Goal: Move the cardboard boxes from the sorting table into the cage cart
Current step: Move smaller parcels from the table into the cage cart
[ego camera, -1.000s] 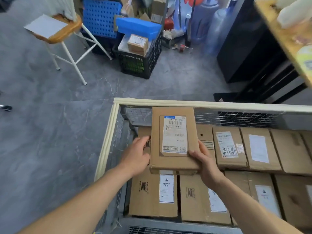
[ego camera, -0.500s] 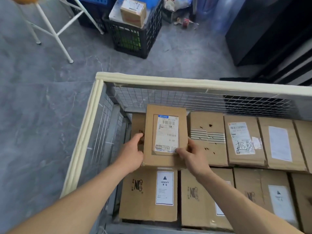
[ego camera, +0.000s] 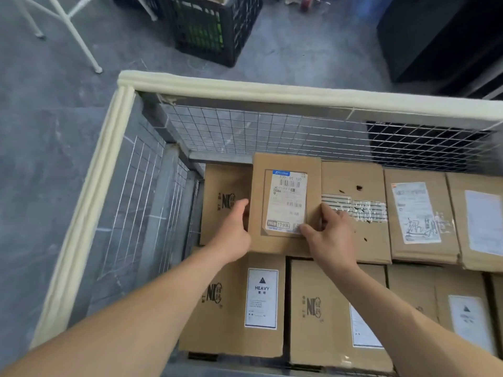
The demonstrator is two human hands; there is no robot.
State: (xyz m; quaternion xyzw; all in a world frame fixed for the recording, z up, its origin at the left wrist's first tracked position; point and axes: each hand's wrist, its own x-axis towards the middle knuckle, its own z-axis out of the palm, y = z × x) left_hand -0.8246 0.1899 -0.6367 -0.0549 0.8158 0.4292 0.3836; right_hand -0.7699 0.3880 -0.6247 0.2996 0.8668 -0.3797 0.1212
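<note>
Head: stacked boxes (ego camera: pixel 362 180) flank held box (ego camera: pixel 285 164).

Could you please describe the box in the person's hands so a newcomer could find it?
In the cage cart with the cream padded rim, look towards the far left corner. The left hand and right hand grip a cardboard box over the packed boxes. It alone bears a barcode label with a blue strip.

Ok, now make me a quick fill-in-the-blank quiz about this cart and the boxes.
The cardboard box held by the left hand and right hand has the ____ thumb on its label.
A white sticker beside the left forearm reads ____.
The black crate stands on the ____, outside the cage cart.
Missing words: right; HEAVY; floor.
</note>
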